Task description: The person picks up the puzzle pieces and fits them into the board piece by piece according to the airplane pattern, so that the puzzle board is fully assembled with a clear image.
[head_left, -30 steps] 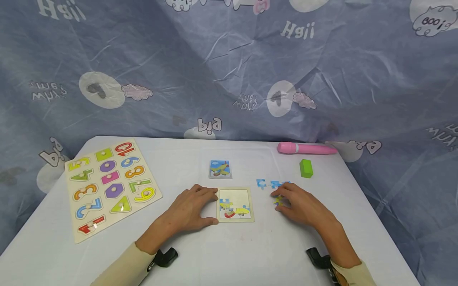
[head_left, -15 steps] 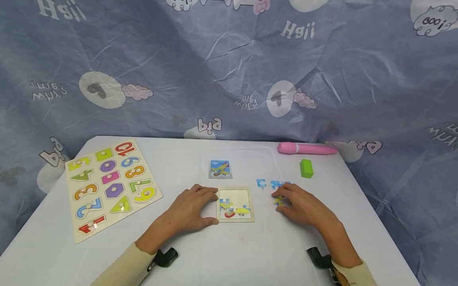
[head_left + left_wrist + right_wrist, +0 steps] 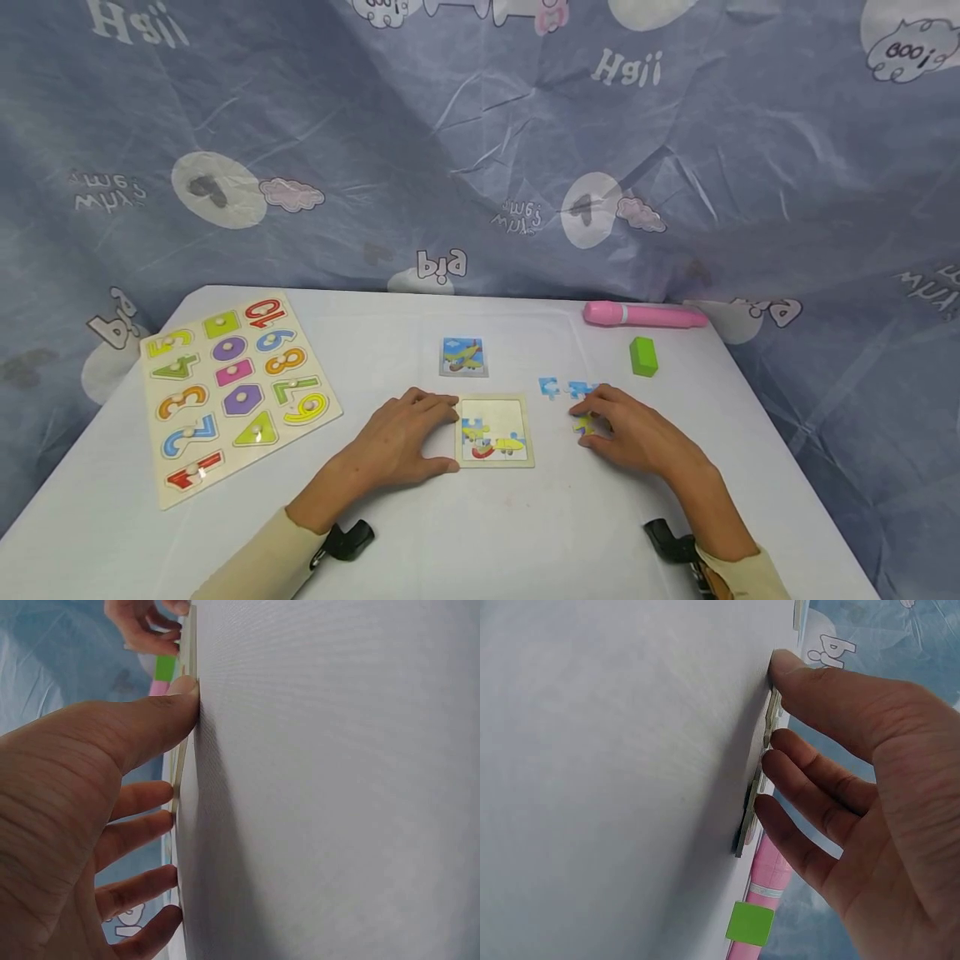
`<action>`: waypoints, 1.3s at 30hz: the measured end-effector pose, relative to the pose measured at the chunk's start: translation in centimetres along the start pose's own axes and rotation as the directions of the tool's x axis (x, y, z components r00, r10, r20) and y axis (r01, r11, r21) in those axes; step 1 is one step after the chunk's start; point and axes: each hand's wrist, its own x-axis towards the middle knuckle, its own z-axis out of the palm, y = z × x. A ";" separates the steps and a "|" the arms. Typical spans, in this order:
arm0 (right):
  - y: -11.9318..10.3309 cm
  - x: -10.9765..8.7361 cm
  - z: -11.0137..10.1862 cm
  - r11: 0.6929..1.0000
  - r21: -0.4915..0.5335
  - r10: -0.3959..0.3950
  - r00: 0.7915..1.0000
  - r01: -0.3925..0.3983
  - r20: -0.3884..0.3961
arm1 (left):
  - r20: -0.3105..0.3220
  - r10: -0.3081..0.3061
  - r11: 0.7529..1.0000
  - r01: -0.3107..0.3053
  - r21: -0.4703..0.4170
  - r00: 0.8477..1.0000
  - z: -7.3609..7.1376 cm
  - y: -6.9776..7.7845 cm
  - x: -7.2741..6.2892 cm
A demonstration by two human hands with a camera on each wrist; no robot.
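Observation:
A small square puzzle tray (image 3: 493,408) lies on the table, with several yellow, red and blue jigsaw pieces (image 3: 491,443) along its lower part. My left hand (image 3: 401,437) rests at the tray's left side, thumb by the lower corner and fingertips along the edge. In the left wrist view the thumb (image 3: 161,720) touches that edge and the fingers are spread. Right of the tray, my right hand (image 3: 630,429) bends over a yellow puzzle piece (image 3: 582,425) lying on the table between thumb and fingers. Blue puzzle pieces (image 3: 549,387) lie just behind it, partly hidden by the hand.
A picture card of a yellow plane (image 3: 463,357) lies behind the tray. To the left is a number-and-shape peg board (image 3: 242,400). At the back right are a green block (image 3: 643,357) and a pink pen-shaped object (image 3: 645,314). A printed cloth (image 3: 375,167) hangs behind the table.
The head view has shifted very slightly. Both hands keep their places, and the tray and puzzle pieces have not visibly moved.

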 end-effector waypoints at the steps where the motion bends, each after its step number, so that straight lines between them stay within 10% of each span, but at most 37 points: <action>1: 0.0 0.0 0.0 1.000 0.002 0.001 1.000 -0.001 -0.001 | 0.002 -0.001 1.000 0.001 0.000 1.000 0.1 0.0 0.0; 39: -3.2 2.3 0.5 0.999 0.007 -0.050 0.999 0.050 0.006 | -0.001 0.001 1.000 -0.001 0.013 1.000 0.1 -0.1 0.0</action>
